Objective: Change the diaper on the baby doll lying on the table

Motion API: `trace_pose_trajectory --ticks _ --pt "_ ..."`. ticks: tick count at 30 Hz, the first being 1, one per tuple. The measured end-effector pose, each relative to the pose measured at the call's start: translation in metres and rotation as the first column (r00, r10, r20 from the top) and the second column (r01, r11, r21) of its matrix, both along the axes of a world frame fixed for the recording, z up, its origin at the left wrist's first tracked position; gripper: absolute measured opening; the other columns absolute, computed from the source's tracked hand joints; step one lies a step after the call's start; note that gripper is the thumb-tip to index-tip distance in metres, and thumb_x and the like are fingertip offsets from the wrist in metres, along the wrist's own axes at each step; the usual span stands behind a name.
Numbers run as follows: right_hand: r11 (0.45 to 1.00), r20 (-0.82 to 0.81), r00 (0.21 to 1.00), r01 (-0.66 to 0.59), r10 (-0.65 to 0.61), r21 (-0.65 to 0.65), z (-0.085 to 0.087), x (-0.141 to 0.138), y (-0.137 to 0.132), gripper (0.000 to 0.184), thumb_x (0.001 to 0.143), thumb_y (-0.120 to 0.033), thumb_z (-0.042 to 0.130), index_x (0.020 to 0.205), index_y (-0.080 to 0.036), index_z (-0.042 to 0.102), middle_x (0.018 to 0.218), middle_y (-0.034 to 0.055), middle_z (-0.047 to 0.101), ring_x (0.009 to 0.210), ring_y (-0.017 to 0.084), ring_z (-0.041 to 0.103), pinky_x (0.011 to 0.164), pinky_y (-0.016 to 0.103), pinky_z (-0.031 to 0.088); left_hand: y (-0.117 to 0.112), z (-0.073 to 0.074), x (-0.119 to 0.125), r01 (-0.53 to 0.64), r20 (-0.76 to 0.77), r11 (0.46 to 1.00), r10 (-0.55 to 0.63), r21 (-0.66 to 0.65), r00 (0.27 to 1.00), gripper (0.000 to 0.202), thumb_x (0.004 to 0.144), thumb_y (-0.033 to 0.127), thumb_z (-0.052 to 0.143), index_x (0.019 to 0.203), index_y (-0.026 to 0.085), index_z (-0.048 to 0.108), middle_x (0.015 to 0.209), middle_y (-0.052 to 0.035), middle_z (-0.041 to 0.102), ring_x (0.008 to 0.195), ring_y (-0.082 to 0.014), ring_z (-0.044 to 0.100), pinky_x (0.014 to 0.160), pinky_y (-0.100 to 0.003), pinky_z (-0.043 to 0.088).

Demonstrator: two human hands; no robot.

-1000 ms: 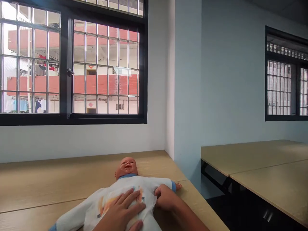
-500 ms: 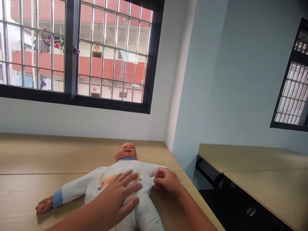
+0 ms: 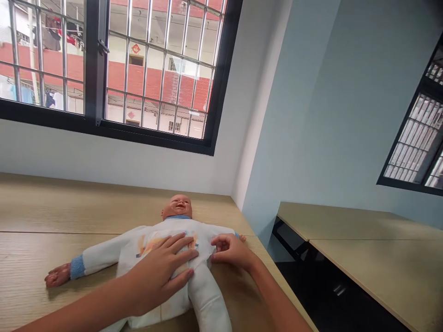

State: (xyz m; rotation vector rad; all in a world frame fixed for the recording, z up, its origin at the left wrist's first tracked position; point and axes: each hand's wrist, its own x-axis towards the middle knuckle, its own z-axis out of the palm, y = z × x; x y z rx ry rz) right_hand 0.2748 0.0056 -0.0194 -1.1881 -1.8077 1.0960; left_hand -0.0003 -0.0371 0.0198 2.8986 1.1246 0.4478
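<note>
A baby doll (image 3: pixel 205 233) lies on its back on the wooden table, its head toward the window wall. It wears a white long-sleeved suit (image 3: pixel 207 295) with blue cuffs and collar and an orange print on the chest. My left hand (image 3: pixel 166 267) rests flat on the belly and lower chest, fingers spread over the print. At the suit's side, below the doll's outstretched arm, is my right hand (image 3: pixel 231 251). Its thumb and forefinger are apart at the edge of the cloth, the other fingers curled, and nothing shows between them.
The doll's table (image 3: pixel 86 193) meets the wall beneath a barred window (image 3: pixel 155 69). A seam crosses its top. To the right, past a dark gap, stands another wooden table (image 3: pixel 363 258). A wall corner (image 3: pixel 238 184) juts out between them.
My right thumb and forefinger have parted from their pinch on the white cloth at the doll's side. My left hand stays on the belly. The camera view has shifted and tilted slightly.
</note>
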Motion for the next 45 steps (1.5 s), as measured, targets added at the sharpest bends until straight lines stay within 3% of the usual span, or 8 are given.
trace_pose_trajectory --ticks 4,13,19,24,30,34,40,45 --pt "0.996 0.047 0.999 0.011 -0.016 0.094 -0.007 -0.018 0.003 0.006 0.066 -0.016 0.064 0.064 -0.011 0.061 0.060 -0.0035 0.046 0.059 0.007 0.035 0.053 0.022 0.023 0.003 -0.006 -0.002 0.036 0.051 0.994 -0.041 0.100 0.998 0.044 0.095 0.054 0.038 0.137 0.048 0.050 0.150 0.0071 0.045 0.141 -0.0238 0.044 0.118 -0.046 0.042" --pt "0.983 0.026 0.983 0.182 -0.181 -0.032 -0.001 0.009 0.004 0.024 0.072 -0.036 0.064 0.074 -0.012 0.062 0.062 0.0001 0.056 0.052 0.008 0.045 0.050 0.022 0.029 0.002 -0.001 -0.002 0.051 0.097 0.997 -0.057 0.063 0.994 0.042 0.095 0.054 0.037 0.132 0.047 0.056 0.146 0.0085 0.049 0.135 -0.0185 0.048 0.114 -0.035 0.044" --pt "0.986 0.110 0.981 0.166 -0.163 -0.024 -0.005 0.012 -0.008 0.023 0.065 -0.030 0.077 0.075 -0.010 0.070 0.064 0.0007 0.058 0.059 0.009 0.046 0.055 0.022 0.031 0.001 -0.001 -0.001 0.051 0.065 0.997 -0.054 0.051 0.996 0.044 0.096 0.054 0.034 0.135 0.046 0.054 0.150 0.0071 0.045 0.136 -0.0196 0.046 0.116 -0.037 0.042" --pt "0.981 0.094 0.977 0.192 -0.191 -0.003 -0.017 -0.010 -0.004 0.014 0.067 -0.018 0.068 0.061 -0.013 0.056 0.054 -0.0043 0.045 0.054 0.007 0.034 0.052 0.021 0.024 0.000 -0.003 -0.002 0.038 0.064 0.998 -0.041 0.048 0.997 0.044 0.096 0.055 0.034 0.134 0.047 0.053 0.149 0.0081 0.046 0.139 -0.0197 0.044 0.119 -0.039 0.041" --pt "0.980 0.094 0.980 0.182 -0.175 -0.079 -0.010 0.007 -0.009 0.021 0.073 -0.032 0.065 0.069 -0.014 0.057 0.061 0.0008 0.057 0.049 0.009 0.042 0.049 0.022 0.031 0.001 -0.005 -0.004 0.063 0.082 0.994 -0.070 0.093 0.994 0.044 0.096 0.053 0.035 0.133 0.043 0.057 0.147 0.0057 0.049 0.135 -0.0183 0.047 0.117 -0.035 0.043" --pt "0.976 0.126 0.969 0.216 -0.214 -0.004 -0.008 0.011 -0.013 0.019 0.077 -0.032 0.060 0.074 -0.013 0.060 0.062 0.0012 0.057 0.055 0.012 0.048 0.053 0.023 0.035 0.001 -0.004 -0.004 0.082 0.094 0.989 -0.094 0.126 0.991 0.045 0.096 0.052 0.036 0.134 0.041 0.057 0.145 0.0041 0.051 0.131 -0.0168 0.050 0.115 -0.032 0.045" --pt "0.916 0.203 0.912 0.296 -0.355 0.272 -0.004 0.008 -0.015 0.010 0.076 -0.023 0.065 0.070 -0.015 0.065 0.077 0.0036 0.064 0.081 0.016 0.053 0.077 0.025 0.038 0.001 -0.006 -0.004 0.105 0.119 0.981 -0.125 0.162 0.985 0.044 0.096 0.051 0.037 0.134 0.040 0.057 0.144 0.0034 0.051 0.129 -0.0154 0.050 0.114 -0.029 0.045" --pt "0.890 0.211 0.893 0.320 -0.398 0.326 -0.005 -0.002 -0.010 0.017 0.084 -0.026 0.060 0.082 -0.014 0.071 0.079 0.0044 0.067 0.077 0.015 0.055 0.075 0.025 0.039 0.000 -0.006 -0.005 0.080 0.091 0.988 -0.093 0.134 0.991 0.044 0.096 0.052 0.036 0.136 0.043 0.054 0.147 0.0062 0.048 0.134 -0.0178 0.046 0.115 -0.033 0.042"
